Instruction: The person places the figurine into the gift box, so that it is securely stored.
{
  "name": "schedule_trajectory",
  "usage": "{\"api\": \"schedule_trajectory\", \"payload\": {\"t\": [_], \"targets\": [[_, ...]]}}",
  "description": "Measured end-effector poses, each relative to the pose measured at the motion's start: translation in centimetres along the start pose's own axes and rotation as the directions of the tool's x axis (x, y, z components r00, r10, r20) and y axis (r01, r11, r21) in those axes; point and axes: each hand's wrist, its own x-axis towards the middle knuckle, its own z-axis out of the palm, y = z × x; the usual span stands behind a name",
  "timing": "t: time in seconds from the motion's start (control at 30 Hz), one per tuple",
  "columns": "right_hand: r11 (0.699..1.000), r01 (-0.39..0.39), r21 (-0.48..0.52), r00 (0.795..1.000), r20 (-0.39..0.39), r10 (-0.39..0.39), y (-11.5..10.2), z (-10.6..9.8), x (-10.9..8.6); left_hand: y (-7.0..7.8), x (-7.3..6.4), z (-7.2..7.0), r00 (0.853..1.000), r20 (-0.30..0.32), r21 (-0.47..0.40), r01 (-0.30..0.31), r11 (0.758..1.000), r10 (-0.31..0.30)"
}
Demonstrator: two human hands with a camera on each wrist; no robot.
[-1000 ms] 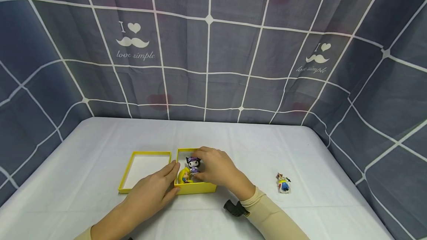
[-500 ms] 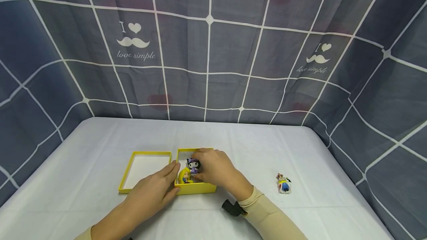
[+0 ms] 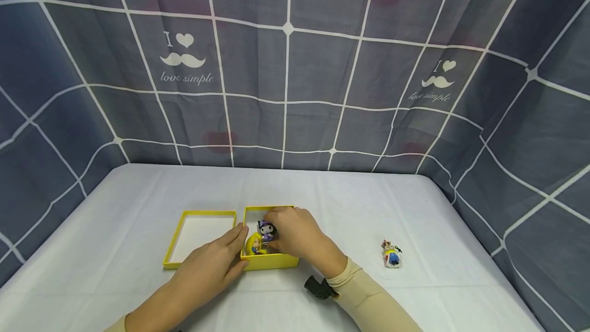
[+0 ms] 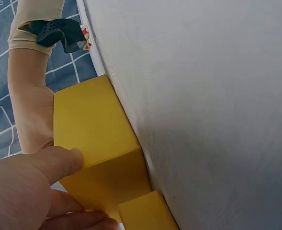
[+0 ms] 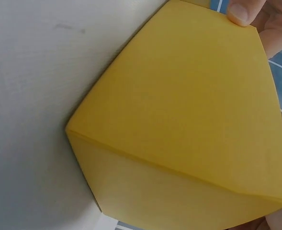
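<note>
My left hand [image 3: 209, 260] grips the near left corner of an uncovered yellow box [image 3: 269, 262]. In the left wrist view its thumb [image 4: 64, 162] presses the front face, with the other fingers along the side wall. My right hand [image 3: 298, 234] reaches over the box's right side and holds a small figurine [image 3: 266, 229] with a black-and-purple hood between fingers and thumb, inside the box. A yellow-haired doll figurine [image 3: 252, 244] sits in the box's near left corner, beside the held one. The hand hides the box's right half.
The yellow-rimmed box lid [image 3: 209, 212] lies inside-up just left of the box. Another figurine [image 3: 391, 254], in blue and yellow, lies on the white tablecloth [image 3: 442, 291] to the right. A gridded curtain [image 3: 258, 65] surrounds the table's back and sides.
My right hand has sunk very slightly into the box, and the hooded figurine sits a little lower with it. The left hand keeps its place at the box corner.
</note>
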Motion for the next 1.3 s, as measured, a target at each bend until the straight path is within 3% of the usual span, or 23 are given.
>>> {"api": "schedule_trajectory", "payload": {"t": [0.87, 1.3], "targets": [[0.999, 0.010, -0.036, 0.999, 0.034, -0.008, -0.16, 0.32, 0.36, 0.03, -0.10, 0.01, 1.000, 0.005, -0.007, 0.011, 1.000, -0.011], [0.999, 0.017, -0.049, 1.000, 0.014, -0.017, -0.16, 0.33, 0.43, 0.09, -0.02, -0.01, 1.000, 0.016, -0.002, 0.010, 1.000, -0.010]]}}
